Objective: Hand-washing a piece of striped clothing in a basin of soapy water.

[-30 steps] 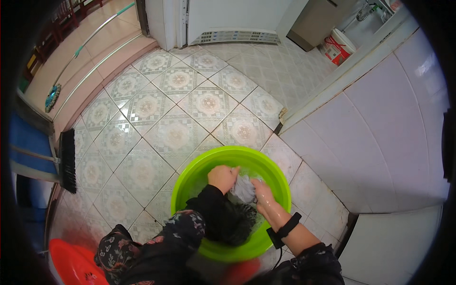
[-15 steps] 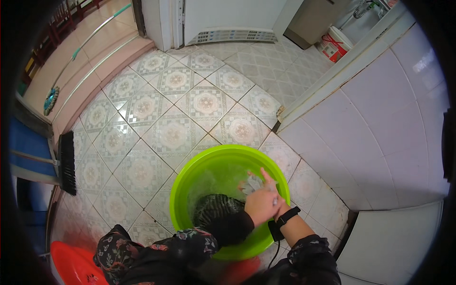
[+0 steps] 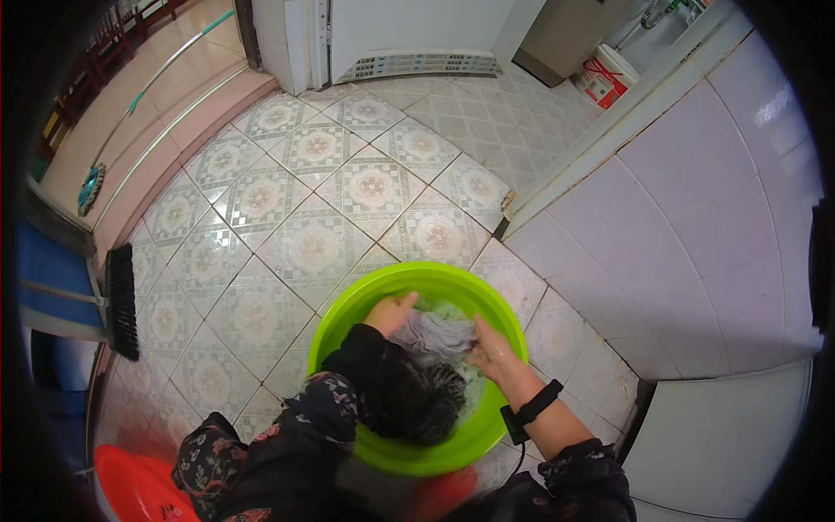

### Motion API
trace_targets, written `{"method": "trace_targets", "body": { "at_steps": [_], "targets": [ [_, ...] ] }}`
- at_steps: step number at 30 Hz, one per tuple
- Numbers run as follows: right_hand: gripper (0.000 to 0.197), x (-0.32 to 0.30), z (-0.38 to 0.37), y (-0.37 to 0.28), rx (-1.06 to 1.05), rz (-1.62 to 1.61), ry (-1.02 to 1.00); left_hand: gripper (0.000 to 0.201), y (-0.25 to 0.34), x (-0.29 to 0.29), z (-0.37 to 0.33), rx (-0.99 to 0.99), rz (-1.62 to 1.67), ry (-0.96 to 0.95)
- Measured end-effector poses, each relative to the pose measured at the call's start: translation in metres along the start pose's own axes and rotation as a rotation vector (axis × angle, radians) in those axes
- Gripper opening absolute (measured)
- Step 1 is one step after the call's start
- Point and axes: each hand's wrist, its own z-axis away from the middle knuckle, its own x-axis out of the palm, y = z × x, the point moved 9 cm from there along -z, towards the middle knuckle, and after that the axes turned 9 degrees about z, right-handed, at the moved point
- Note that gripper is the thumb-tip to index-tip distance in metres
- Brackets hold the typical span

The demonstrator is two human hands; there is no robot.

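A bright green basin (image 3: pixel 323 365) stands on the floor in front of me, with sudsy water inside. Stretched between my hands over the water is a wet light-grey cloth (image 3: pixel 435 336). My left hand (image 3: pixel 391 315) grips its left end, thumb on top. At the other end, my right hand (image 3: pixel 494 350) has its fingers closed around the cloth's edge; a black strap with a small box circles that wrist. Nearer to me in the basin lies a soaked black, dark-striped cloth (image 3: pixel 426 404), partly covered by my left sleeve.
A red basin (image 3: pixel 139 483) sits at lower left. A black-bristled broom (image 3: pixel 122 300) leans at the left, and a mop (image 3: pixel 91 187) lies beyond on the raised step. Tiled wall (image 3: pixel 661 235) runs along the right, above a white panel (image 3: pixel 722 444). A white-and-red bucket (image 3: pixel 606 76) is at the back.
My hands have moved apart from being clasped together at the basin's right side. My left hand went left and away from me, spreading the grey cloth between both.
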Motion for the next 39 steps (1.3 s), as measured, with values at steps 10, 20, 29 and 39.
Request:
{"method": "trace_targets", "body": {
  "at_steps": [10,20,29,39],
  "targets": [
    [0.054,0.009,-0.047,0.031,0.129,-0.447,-0.267,0.033,0.121,0.091,0.082,0.44,0.096,-0.156],
    [0.031,0.038,0.003,-0.015,-0.212,-0.53,-0.276,0.023,0.159,0.023,0.102,0.651,-0.036,0.385],
    [0.025,-0.007,0.0,-0.045,-0.555,0.982,0.081,0.027,0.09,0.007,0.033,0.346,-0.453,0.016],
    [0.066,-0.003,-0.05,0.05,0.113,-0.235,-0.129,0.03,0.063,0.097,0.052,0.383,0.141,-0.191]
  ]
}}
